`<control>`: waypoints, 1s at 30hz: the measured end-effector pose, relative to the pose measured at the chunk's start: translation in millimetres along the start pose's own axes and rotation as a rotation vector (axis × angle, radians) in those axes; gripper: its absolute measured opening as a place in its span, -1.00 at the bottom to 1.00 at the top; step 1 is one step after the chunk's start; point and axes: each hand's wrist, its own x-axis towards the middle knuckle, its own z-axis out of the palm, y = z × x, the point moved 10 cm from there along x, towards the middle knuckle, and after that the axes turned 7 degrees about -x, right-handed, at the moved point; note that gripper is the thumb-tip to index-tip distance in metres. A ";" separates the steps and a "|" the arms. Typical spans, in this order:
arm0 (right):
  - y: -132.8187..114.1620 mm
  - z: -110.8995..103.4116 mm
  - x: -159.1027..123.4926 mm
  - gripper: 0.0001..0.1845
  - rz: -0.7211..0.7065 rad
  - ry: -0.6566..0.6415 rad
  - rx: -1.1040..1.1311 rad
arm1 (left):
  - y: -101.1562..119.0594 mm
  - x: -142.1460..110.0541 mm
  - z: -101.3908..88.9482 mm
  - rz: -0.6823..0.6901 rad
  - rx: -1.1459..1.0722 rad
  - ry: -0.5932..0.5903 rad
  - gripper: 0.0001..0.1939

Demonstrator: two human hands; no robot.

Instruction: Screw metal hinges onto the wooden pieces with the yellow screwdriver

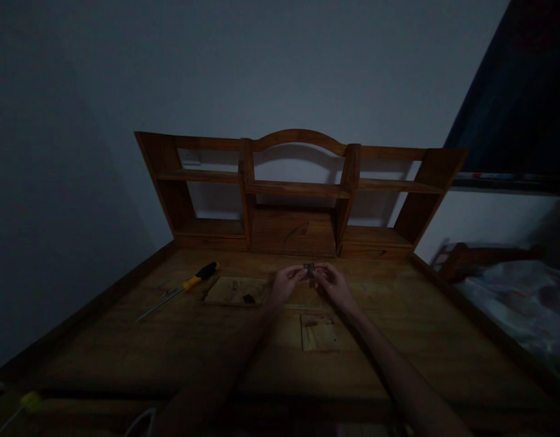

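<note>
Both of my hands meet over the middle of the wooden desk and pinch one small, dark, flat piece [309,269] with what look like holes in it. It may be metal, but the dim light hides its exact kind. My left hand [286,283] grips its left side between thumb and fingers. From the other side, my right hand [331,284] holds it the same way. Below my hands lies a small square wooden board [318,334]. Left of them is a longer thin board [225,290] with a small dark item [249,298] on it.
A screwdriver [198,277] with a yellow and black handle lies at the desk's left, near some tiny pieces [168,292]. Along the back stands a wooden shelf unit [298,189]. Another yellow-handled tool [30,400] shows at the lower left. The desk top [125,352] has raised side edges.
</note>
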 end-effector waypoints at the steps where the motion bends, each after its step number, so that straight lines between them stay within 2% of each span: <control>1: 2.2 -0.8 0.3 -0.63 0.019 0.002 0.021 | -1.5 0.1 -0.5 -0.012 -0.013 0.004 -0.55; 8: 1.5 -8.1 0.4 -0.64 0.077 0.049 0.085 | 2.5 0.7 -5.1 0.012 0.061 0.052 -0.58; 16: -3.0 -1.4 -1.7 -0.56 0.080 0.005 0.097 | 15.2 -5.6 -0.6 0.046 0.180 0.051 -0.62; 30: 5.7 -6.6 3.3 -0.62 0.071 0.011 0.102 | 7.3 -1.6 -3.0 0.042 0.178 0.012 -0.59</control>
